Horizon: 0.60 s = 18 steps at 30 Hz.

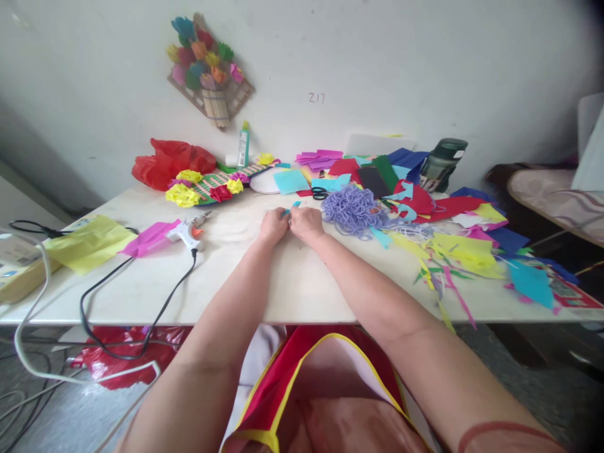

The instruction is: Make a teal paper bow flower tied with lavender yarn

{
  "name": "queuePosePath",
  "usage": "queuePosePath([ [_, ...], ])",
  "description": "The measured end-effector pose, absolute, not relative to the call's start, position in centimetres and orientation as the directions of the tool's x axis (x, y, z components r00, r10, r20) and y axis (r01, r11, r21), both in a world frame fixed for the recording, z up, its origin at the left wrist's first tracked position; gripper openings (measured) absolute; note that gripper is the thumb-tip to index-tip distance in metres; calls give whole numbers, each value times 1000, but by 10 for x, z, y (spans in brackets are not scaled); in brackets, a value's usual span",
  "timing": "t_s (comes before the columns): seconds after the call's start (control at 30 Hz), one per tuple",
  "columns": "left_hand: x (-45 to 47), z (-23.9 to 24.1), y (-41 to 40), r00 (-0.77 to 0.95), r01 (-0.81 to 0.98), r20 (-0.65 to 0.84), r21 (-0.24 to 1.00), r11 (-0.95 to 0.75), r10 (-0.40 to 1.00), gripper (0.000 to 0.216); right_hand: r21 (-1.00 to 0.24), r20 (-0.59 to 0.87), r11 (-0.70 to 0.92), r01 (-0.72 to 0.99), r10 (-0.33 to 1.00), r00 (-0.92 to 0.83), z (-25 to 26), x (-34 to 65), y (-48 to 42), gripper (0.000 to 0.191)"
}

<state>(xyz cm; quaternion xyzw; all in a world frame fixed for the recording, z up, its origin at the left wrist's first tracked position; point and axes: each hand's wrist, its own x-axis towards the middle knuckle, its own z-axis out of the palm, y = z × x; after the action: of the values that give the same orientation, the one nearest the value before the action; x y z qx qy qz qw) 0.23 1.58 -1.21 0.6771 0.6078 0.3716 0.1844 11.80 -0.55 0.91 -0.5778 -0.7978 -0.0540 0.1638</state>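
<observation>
My left hand and my right hand meet over the middle of the white table. Between their closed fingers is a small piece of blue paper, its tip poking out above; the rest is mostly hidden. Just right of my right hand lies a heap of purple yarn. Black-handled scissors rest behind that hand, beside light blue paper. To the left of my left hand, a white glue gun lies on pink paper.
Back left, a green base bears yellow and red paper flowers, beside a red plastic bag. A green tube stands against the wall. Coloured paper scraps cover the right side, with a dark bottle behind. The glue gun's black cord hangs over the front edge.
</observation>
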Motion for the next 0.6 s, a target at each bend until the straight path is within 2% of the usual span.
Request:
queuePosePath([
  [0.2, 1, -16, 19, -30, 644, 326, 729, -231, 945, 20, -203, 334, 243, 949, 928, -167, 7, 115, -3, 31],
  [0.37, 2, -18, 20, -7, 585, 284, 779, -227, 959, 26, -315, 318, 208, 926, 942, -103, 8, 125, 5, 30],
  [0.6, 2, -17, 19, 7, 600, 268, 770, -218, 963, 27, -183, 304, 336, 924, 913, -272, 15, 136, 4, 28],
])
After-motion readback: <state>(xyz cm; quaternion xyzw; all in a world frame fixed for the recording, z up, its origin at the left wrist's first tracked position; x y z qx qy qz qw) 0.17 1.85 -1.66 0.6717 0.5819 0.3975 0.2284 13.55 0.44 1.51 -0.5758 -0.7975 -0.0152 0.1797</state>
